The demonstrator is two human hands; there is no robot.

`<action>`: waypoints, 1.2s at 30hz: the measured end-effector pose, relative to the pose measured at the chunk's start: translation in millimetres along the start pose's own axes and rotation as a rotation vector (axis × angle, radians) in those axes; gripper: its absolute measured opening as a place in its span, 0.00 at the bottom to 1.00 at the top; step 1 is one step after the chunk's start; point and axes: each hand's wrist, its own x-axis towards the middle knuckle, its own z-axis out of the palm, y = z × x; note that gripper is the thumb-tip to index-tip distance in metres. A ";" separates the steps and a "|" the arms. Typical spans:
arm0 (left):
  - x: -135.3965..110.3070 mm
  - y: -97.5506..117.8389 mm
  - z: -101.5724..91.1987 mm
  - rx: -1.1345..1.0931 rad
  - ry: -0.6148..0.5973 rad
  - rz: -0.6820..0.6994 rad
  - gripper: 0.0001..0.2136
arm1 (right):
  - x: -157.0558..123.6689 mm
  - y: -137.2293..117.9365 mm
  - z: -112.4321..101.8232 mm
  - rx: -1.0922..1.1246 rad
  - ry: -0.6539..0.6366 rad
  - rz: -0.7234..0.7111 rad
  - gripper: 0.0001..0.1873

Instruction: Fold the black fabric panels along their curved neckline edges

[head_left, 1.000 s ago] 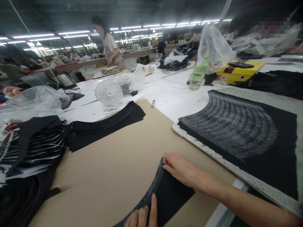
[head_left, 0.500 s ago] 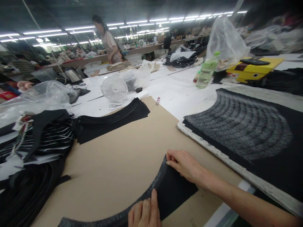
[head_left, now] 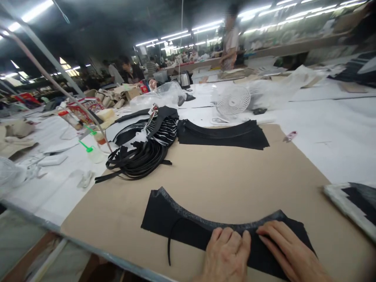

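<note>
A black fabric piece [head_left: 192,237] with a curved, greyish-speckled edge lies on the brown board [head_left: 117,213] in front of me. A narrow black strip [head_left: 169,246] runs along that curve, its loose end hanging over the fabric's left part. My left hand [head_left: 227,254] has curled fingers pressed on the strip at the middle of the curve. Beside it, my right hand [head_left: 289,250] has its fingers together at the curved edge, nearer the right end; its fingertips partly hide what they grip.
Stacked black curved pieces [head_left: 223,135] lie at the board's far edge, beside a coil of black strips [head_left: 141,158]. Behind stands a white fan [head_left: 233,101]. Pink snips [head_left: 290,136] are at the upper right, a pale-edged board [head_left: 343,199] at the right. Green-capped bottles [head_left: 94,153] stand left.
The view has swung left, bringing the whole fabric piece and the strip's loose end into sight. My right hand has left the curve's end and is now close beside my left hand.
</note>
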 end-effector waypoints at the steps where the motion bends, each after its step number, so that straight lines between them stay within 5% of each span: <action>1: -2.1 0.3 -0.5 -0.037 0.010 0.004 0.20 | -0.1 -2.7 0.4 -0.011 0.015 -0.013 0.09; 6: -13.0 -5.4 -27.6 -0.297 0.109 -0.130 0.15 | 17.4 -39.2 -1.9 0.077 -0.087 -0.056 0.15; 9: -25.9 -28.9 -57.2 -0.192 0.169 -0.293 0.15 | 33.9 -71.3 7.7 0.171 -0.222 -0.077 0.18; 14: -44.1 -84.3 -90.6 0.026 -0.011 -0.620 0.10 | 45.8 -95.5 30.9 0.227 -0.358 -0.025 0.19; 18: -44.1 -99.5 -95.2 -0.026 -0.170 -0.616 0.06 | 42.0 -95.1 39.1 0.194 -0.356 -0.039 0.21; 23: -37.0 -103.4 -95.8 -0.130 -0.169 -0.706 0.08 | 38.7 -93.2 41.8 0.162 -0.341 -0.056 0.22; 27: -27.7 -118.0 -107.0 -0.415 -0.294 -0.778 0.05 | 38.7 -90.2 44.7 0.141 -0.325 -0.084 0.23; 31: -17.6 -137.0 -117.0 -0.705 -0.397 -0.772 0.15 | 38.2 -87.7 45.9 0.124 -0.309 -0.119 0.24; 36: -10.3 -151.1 -110.7 -0.534 -0.383 -0.821 0.11 | 39.8 -86.4 45.1 0.113 -0.283 -0.163 0.23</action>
